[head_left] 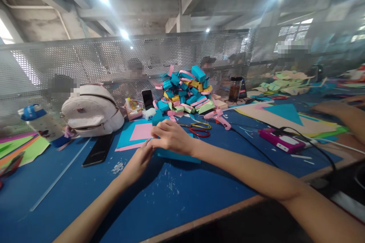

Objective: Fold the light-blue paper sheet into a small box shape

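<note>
Close together over the blue table (pixel 182 205), my left hand (pixel 142 154) and my right hand (pixel 174 136) both have closed fingers on a piece of blue paper (pixel 179 155). The right hand lies on top and hides much of the paper and the fingertips. Flat beside the left hand is a pink sheet (pixel 140 131) on a larger blue sheet (pixel 123 136). Past my right hand lie scissors (pixel 203 132) with red and yellow handles and a pink hot glue gun (pixel 219 117). Behind them rises a heap of folded paper pieces (pixel 185 91), mostly blue, pink and yellow.
To the left are a black phone (pixel 98 150), a white backpack (pixel 92 112) and a tilted bottle (pixel 42 123). At right, a pink power bank (pixel 281 140) with cables lies near stacked paper sheets (pixel 256 115). Another person's hand (pixel 330 108) reaches in there. A perforated metal screen (pixel 105 59) stands behind.
</note>
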{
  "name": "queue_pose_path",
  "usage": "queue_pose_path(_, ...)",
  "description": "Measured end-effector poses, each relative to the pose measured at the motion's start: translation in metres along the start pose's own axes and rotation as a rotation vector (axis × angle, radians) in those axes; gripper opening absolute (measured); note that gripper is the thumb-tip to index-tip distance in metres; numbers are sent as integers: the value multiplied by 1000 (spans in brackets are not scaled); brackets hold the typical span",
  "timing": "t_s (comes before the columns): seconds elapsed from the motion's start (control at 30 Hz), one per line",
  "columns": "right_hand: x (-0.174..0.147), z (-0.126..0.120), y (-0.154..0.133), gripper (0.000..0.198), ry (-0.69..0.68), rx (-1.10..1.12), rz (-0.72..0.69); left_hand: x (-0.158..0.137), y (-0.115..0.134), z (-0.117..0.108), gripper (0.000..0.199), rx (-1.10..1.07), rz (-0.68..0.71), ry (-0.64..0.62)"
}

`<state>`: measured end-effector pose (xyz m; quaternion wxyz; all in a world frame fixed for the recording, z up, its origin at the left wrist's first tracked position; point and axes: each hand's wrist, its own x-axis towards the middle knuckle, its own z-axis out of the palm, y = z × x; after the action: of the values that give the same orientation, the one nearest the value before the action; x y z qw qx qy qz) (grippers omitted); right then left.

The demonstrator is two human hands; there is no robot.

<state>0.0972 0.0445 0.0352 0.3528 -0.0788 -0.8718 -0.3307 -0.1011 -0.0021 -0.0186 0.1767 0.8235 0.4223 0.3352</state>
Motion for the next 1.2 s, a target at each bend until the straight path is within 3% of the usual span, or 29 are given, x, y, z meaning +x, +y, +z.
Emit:
queue_pose_path(0.17, 5, -15, 11, 17, 30, 47, 110, 0, 1, 0, 43, 53, -53, 112)
queue_pose_path(0.33, 8, -25, 21, 16, -21, 183, 229, 1, 8, 0, 42, 99, -7, 128)
queue_pose_path(0.67, 9, -21, 17, 11, -58, 262, 231, 3, 19, -6, 37, 239, 174, 59)
queue_pose_path(0.93, 10, -22, 17, 14, -84, 262, 217, 4, 13, -3, 37, 254, 174, 46)
queue_pose_path(1.2, 9, -25, 30, 12, -73, 491, 288, 0, 2, -5, 51, 209, 195, 20)
